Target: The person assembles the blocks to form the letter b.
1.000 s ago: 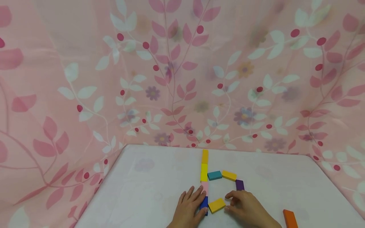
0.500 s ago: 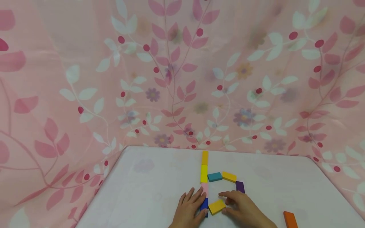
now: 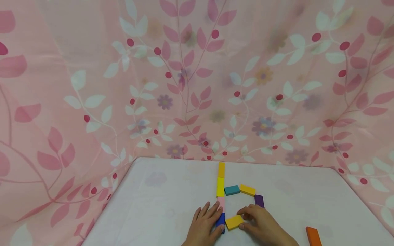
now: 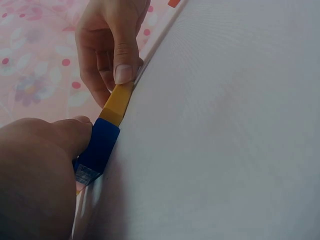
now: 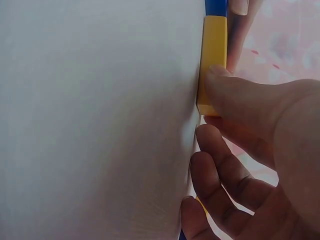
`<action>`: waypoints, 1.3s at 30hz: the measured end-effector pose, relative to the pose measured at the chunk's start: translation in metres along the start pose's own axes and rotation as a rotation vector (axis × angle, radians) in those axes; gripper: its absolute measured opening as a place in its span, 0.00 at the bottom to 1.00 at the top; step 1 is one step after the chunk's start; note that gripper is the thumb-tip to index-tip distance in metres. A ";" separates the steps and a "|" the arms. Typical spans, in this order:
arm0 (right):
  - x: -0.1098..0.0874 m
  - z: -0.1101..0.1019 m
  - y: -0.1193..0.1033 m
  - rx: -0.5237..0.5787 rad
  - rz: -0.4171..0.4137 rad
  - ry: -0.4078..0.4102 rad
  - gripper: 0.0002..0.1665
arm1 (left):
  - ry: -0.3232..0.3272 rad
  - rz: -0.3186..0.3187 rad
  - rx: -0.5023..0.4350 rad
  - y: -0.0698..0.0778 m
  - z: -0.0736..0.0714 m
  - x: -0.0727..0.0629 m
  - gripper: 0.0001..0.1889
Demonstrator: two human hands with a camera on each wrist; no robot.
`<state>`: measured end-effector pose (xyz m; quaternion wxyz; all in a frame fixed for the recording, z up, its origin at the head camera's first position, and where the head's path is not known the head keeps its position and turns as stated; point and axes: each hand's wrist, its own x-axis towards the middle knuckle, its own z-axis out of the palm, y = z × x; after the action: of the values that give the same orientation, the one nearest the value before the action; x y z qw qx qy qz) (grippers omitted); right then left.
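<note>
Wooden blocks form an outline on the white table. My left hand (image 3: 201, 223) lies with fingers fairly straight along the left side of the column, touching the pink block (image 3: 222, 203) and the blue block (image 3: 220, 219). In the left wrist view its thumb lies against the blue block (image 4: 102, 142). My right hand (image 3: 264, 223) pinches a yellow block (image 3: 233, 223) between thumb and index finger. In the right wrist view, that yellow block (image 5: 215, 42) meets the blue block (image 5: 216, 7) end to end. The right hand's other fingers curl loosely beside it.
Above the pink block, a bright yellow block (image 3: 220, 186) and an orange-yellow block (image 3: 221, 169) continue the column. A teal block (image 3: 232, 190), another yellow block (image 3: 247, 190) and a purple block (image 3: 259, 201) curve rightward. An orange block (image 3: 313, 235) lies apart. Floral curtain (image 3: 197, 85) borders the white table (image 3: 147, 205).
My right hand has shifted slightly left; its index finger, lifted half a second ago, now comes down on the yellow block opposite the thumb. The left hand stays in place.
</note>
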<state>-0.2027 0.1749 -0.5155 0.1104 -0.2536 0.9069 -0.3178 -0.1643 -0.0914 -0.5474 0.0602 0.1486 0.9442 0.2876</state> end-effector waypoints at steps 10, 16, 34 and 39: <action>-0.007 -0.016 0.002 0.041 0.015 0.010 0.29 | 0.002 -0.009 -0.015 0.004 -0.001 0.000 0.34; -0.030 -0.050 0.019 -0.040 0.043 0.184 0.31 | -0.011 -0.012 -0.022 0.005 -0.003 0.001 0.34; -0.112 -0.095 0.109 -0.129 0.226 0.064 0.35 | -0.015 -0.020 -0.019 0.002 -0.001 0.001 0.34; -0.117 -0.085 0.115 -0.084 0.286 0.091 0.30 | -0.013 -0.026 -0.031 0.002 -0.001 0.000 0.34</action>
<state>-0.1789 0.3585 -0.5179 0.1024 -0.1116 0.9504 -0.2718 -0.1645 -0.0906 -0.5458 0.0724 0.1373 0.9410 0.3007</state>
